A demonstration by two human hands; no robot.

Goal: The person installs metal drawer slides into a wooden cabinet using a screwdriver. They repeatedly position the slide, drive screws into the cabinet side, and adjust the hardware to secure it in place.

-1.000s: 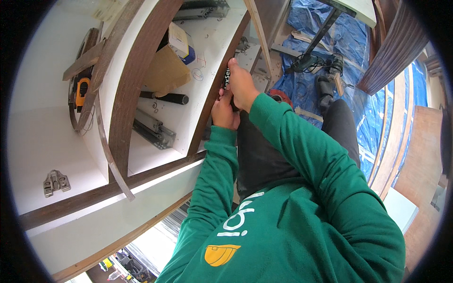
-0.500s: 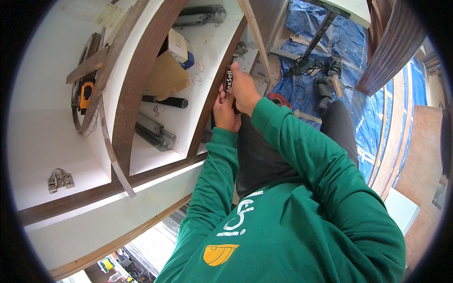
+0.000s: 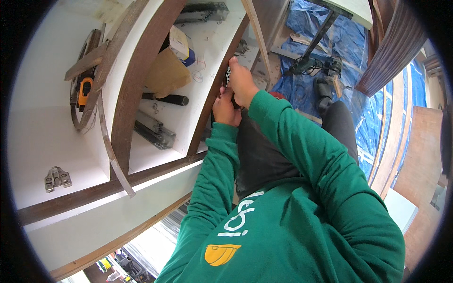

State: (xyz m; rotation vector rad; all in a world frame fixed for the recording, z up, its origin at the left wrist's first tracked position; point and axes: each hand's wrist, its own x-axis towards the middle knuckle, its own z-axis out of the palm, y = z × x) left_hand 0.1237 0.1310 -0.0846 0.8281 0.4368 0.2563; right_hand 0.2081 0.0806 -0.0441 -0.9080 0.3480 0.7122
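Note:
Beside the cabinet's dark brown front edge [image 3: 214,89], my two hands are closed together on a dark object with white lettering [image 3: 228,75]. It is mostly hidden, so its kind cannot be made out. My right hand [image 3: 243,85] wraps its far side, thumb pointing away from me. Lower and to the left, my left hand [image 3: 226,109] grips it with curled fingers. A small part of something red [image 3: 277,95] shows past my right sleeve.
The white cabinet compartments hold metal drawer slides [image 3: 155,129], a black tube-like handle [image 3: 166,99], a cardboard piece [image 3: 167,75] and a small box [image 3: 179,43]. Further left are a hinge [image 3: 58,179] and an orange tape measure [image 3: 85,91]. Blue sheeting [image 3: 302,26] covers the floor, with a corded power tool [image 3: 334,66].
My hands stay closed on the dark object and have shifted very slightly. Less of its lettering shows now.

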